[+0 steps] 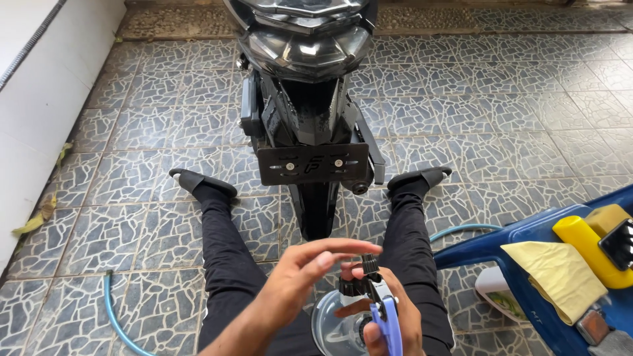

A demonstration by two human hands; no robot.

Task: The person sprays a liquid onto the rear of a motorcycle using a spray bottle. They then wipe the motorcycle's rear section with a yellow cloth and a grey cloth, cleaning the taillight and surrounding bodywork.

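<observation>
Hands meet low in the near middle of the view, over the lap of a person sitting on the tiled floor [151,198] with legs stretched either side of a motorbike's rear wheel [315,204]. The right hand [389,323] is wrapped round a spray bottle [343,323], its fingers closed about the neck and the blue trigger [386,326]. The left hand [297,277] hovers flat just above it, fingers straight and pressed together, fingertips near the black nozzle [369,265]; I cannot tell whether they touch it.

By its look, the bottle is clear, thin plastic, so it should be light and give slightly under a squeeze. If wet, it would be slippery. The neck under the black collar is likely the firmest place to hold, where the right hand already grips. The small ribbed nozzle would suit a fingertip pinch.

Straight ahead hangs the motorbike's black plate bracket [312,163] under the tail light [306,49]. A pale blue hose [113,316] curls on the floor at near left and appears again at right. At near right is a blue plastic chair [527,240] carrying a yellow cloth [560,277] and a yellow bottle [583,240]. A white wall [39,99] runs along the far left.
</observation>
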